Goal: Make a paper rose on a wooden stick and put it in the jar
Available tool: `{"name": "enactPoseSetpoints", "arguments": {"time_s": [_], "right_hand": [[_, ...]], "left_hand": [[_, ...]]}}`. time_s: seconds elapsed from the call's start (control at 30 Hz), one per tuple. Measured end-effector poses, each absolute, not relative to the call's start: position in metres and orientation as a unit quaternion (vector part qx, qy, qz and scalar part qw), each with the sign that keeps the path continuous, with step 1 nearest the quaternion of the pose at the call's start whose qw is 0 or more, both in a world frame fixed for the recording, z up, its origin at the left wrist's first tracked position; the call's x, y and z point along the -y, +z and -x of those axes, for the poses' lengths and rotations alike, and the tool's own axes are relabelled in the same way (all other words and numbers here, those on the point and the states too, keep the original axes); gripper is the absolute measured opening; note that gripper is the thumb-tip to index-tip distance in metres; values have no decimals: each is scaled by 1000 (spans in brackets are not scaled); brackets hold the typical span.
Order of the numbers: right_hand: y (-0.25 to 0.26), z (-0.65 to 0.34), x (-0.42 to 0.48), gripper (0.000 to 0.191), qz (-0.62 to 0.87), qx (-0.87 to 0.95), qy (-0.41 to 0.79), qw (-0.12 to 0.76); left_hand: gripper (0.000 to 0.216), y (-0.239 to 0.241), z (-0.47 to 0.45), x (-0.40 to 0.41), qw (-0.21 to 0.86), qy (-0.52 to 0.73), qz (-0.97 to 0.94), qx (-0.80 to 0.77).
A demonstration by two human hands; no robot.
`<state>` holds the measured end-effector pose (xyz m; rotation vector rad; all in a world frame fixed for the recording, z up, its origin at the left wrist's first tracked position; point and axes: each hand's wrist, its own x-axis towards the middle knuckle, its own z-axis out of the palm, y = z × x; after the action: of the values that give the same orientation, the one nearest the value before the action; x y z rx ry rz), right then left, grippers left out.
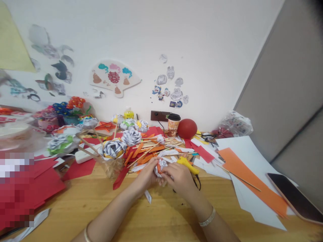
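Holds a small paper flower point(160, 167) between both hands, just above the tabletop point(151, 218), near its middle and just in front of the yellow glue gun point(188, 165). Closes the left hand point(147, 176) round the flower's left side, fingers curled tight on the white printed paper. Pinches the other side with the right hand point(179, 178), fingertips narrow on the petals, beside an orange strip point(158, 167) tucked into the bloom.

Looks partway made: already bunched into a ball, yet with no stick visible beneath, unlike the finished flowers point(112, 148) standing on sticks further back on the left. Seems to leave the orange piece to fix and a stem to add, judging by the loose wooden sticks point(151, 147) piled behind.

Shows no clear long axis, being roundish. Appears to face up and away, toward the wall, with the orange strip near upright. Cannot tell whether the white paper strip point(148, 196) below the left hand hangs from the flower or lies loose.

Also there: a coffee cup point(173, 125), a red ball point(187, 128), and orange paper point(252, 183) and a phone point(295, 198) at the right.
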<state>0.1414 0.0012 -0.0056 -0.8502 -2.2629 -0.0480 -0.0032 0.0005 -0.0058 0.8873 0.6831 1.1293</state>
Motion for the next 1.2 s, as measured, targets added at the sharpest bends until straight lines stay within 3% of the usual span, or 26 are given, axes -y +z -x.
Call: {"name": "enactPoseSetpoints", "arguments": {"time_s": [0.3, 0.67, 0.9, 1.03, 1.2], "right_hand": [[-7, -138, -1, 10, 338, 875, -18, 345], [5, -144, 9, 18, 347, 822, 2, 452], [0, -142, 6, 15, 352, 823, -12, 445], [0, -141, 6, 15, 380, 810, -13, 446], [-2, -140, 5, 17, 394, 795, 25, 461]], "left_hand": [[25, -5, 3, 1, 689, 519, -395, -316], [31, 11, 6, 8, 713, 540, -377, -242], [39, 2, 0, 8, 697, 540, -417, -220], [40, -2, 1, 6, 648, 534, -470, -275], [38, -5, 5, 7, 500, 513, -590, -372]]}}
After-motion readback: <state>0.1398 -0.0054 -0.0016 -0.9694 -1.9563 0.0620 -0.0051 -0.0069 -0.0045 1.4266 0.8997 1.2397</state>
